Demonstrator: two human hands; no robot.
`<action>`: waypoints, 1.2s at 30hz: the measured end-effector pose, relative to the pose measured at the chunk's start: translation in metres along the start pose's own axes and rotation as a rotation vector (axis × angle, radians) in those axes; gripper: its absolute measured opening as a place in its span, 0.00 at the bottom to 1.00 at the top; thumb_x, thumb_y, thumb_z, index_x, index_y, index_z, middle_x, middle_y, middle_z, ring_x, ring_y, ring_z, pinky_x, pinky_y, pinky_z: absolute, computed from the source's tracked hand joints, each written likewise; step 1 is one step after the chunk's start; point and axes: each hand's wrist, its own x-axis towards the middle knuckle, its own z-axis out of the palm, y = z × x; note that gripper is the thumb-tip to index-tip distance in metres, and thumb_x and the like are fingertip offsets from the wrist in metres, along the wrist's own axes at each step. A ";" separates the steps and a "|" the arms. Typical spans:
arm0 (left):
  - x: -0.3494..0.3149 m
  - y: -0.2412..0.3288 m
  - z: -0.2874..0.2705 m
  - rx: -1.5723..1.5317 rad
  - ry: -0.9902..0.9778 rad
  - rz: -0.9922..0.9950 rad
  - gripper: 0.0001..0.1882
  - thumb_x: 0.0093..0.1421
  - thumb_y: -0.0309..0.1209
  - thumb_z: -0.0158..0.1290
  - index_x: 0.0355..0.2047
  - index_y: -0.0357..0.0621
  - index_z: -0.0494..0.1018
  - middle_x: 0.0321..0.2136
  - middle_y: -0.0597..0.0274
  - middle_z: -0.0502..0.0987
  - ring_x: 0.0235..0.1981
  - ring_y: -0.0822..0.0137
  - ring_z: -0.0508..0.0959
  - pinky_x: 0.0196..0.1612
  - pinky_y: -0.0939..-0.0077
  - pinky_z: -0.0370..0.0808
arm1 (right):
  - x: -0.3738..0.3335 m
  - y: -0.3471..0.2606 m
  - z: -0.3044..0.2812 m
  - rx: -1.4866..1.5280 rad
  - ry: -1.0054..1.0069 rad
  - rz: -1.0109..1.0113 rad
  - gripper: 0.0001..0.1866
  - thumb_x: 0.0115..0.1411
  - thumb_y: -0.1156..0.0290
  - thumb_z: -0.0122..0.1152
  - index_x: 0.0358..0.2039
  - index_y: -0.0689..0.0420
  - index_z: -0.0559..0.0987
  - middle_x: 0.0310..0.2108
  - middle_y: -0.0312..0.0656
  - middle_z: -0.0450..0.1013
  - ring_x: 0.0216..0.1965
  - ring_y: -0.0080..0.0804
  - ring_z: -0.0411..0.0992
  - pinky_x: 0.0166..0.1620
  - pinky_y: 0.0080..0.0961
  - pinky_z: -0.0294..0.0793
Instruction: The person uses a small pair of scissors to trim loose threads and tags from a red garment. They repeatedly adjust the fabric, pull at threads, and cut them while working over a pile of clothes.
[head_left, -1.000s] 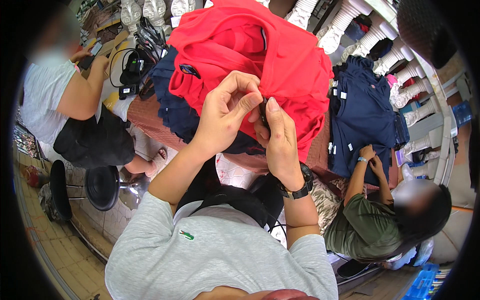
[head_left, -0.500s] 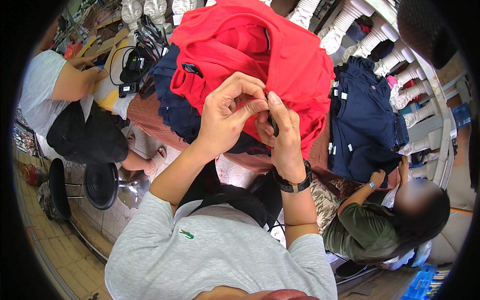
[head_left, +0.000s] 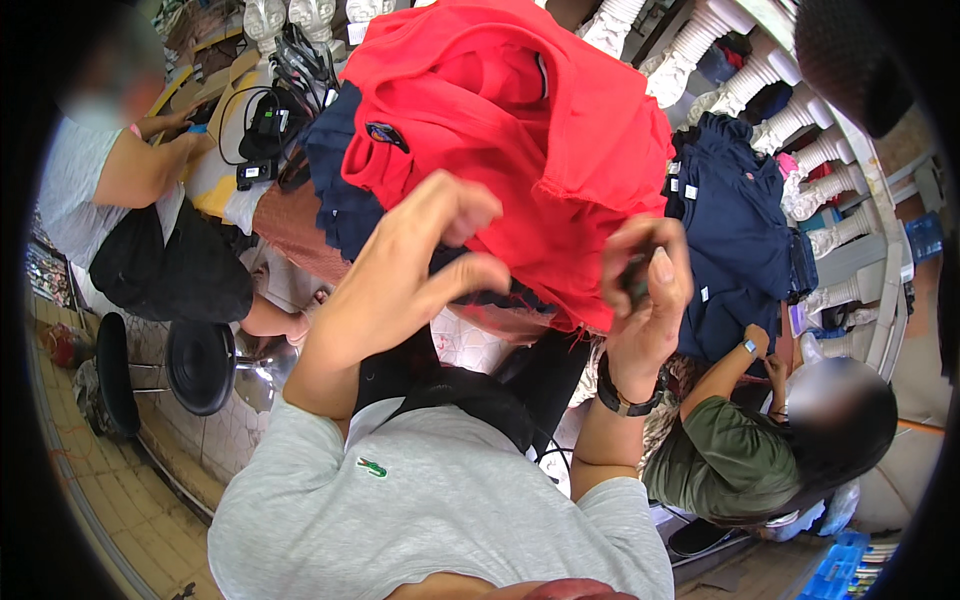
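A red garment (head_left: 590, 120) lies bunched on top of a stack of navy clothes (head_left: 340, 175) in front of me. It has a small dark badge, and loose red threads hang at its near edge. My left hand (head_left: 400, 265) is over the near left side of the garment, thumb and fingers apart, with nothing between them. At the garment's near right edge, my right hand (head_left: 645, 310) curls round a small dark tool (head_left: 634, 278). The fingers cover most of this tool and motion blurs it, so its kind is unclear.
More navy clothes (head_left: 725, 220) with white tags lie to the right, by a white balustrade (head_left: 800, 130). A person in green (head_left: 740, 450) sits close on that side. Another person (head_left: 130, 180) works at the left, near black cables (head_left: 300, 70) and a black stool (head_left: 200, 370).
My hands have parted from where they met at the red garment's edge. The left has moved left and opened; the right has moved right and down, still round the small dark tool.
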 end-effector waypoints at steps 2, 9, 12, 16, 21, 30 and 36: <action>0.013 -0.004 0.022 -0.152 0.158 0.004 0.19 0.59 0.24 0.63 0.48 0.37 0.69 0.41 0.57 0.76 0.45 0.66 0.78 0.51 0.70 0.74 | 0.013 0.008 0.002 -0.212 0.070 -0.262 0.08 0.59 0.73 0.58 0.39 0.61 0.76 0.34 0.33 0.67 0.22 0.13 0.57 0.25 0.14 0.55; 0.064 -0.028 0.045 -0.672 0.019 0.116 0.23 0.68 0.22 0.51 0.63 0.37 0.66 0.54 0.59 0.74 0.49 0.74 0.75 0.54 0.76 0.72 | 0.049 0.019 -0.002 -0.252 0.031 -0.223 0.08 0.65 0.79 0.62 0.44 0.62 0.80 0.36 0.34 0.76 0.29 0.14 0.68 0.33 0.14 0.68; 0.072 -0.021 0.044 -0.774 0.024 0.077 0.24 0.69 0.22 0.48 0.65 0.37 0.64 0.55 0.59 0.73 0.47 0.76 0.75 0.48 0.78 0.75 | 0.053 0.010 -0.001 -0.246 0.196 -0.241 0.08 0.64 0.78 0.64 0.44 0.63 0.78 0.35 0.32 0.74 0.25 0.10 0.63 0.28 0.12 0.62; 0.070 -0.015 0.043 -0.776 0.035 0.083 0.25 0.70 0.20 0.44 0.66 0.37 0.63 0.57 0.58 0.70 0.44 0.77 0.75 0.44 0.80 0.76 | 0.041 0.003 0.011 -0.373 0.388 -0.520 0.10 0.60 0.78 0.69 0.38 0.60 0.75 0.33 0.31 0.71 0.20 0.06 0.54 0.22 0.11 0.52; 0.068 -0.006 0.052 -0.631 0.082 0.166 0.26 0.68 0.16 0.41 0.67 0.39 0.62 0.59 0.55 0.69 0.41 0.74 0.79 0.46 0.80 0.77 | 0.046 0.011 0.026 -0.728 0.251 -0.700 0.19 0.51 0.78 0.73 0.43 0.60 0.77 0.33 0.46 0.74 0.27 0.36 0.75 0.31 0.27 0.73; 0.113 -0.017 0.023 0.182 0.395 0.547 0.21 0.64 0.22 0.54 0.58 0.44 0.74 0.49 0.55 0.74 0.39 0.64 0.79 0.47 0.71 0.77 | 0.043 0.012 0.008 -0.060 -0.047 -0.049 0.09 0.70 0.68 0.59 0.43 0.59 0.79 0.23 0.24 0.66 0.18 0.12 0.57 0.21 0.15 0.54; 0.102 -0.028 -0.019 0.796 0.685 0.300 0.31 0.56 0.37 0.66 0.59 0.47 0.69 0.50 0.54 0.72 0.50 0.53 0.72 0.59 0.59 0.66 | 0.049 0.014 -0.012 0.192 -0.050 0.090 0.06 0.69 0.67 0.60 0.42 0.55 0.78 0.21 0.22 0.61 0.15 0.09 0.51 0.19 0.14 0.46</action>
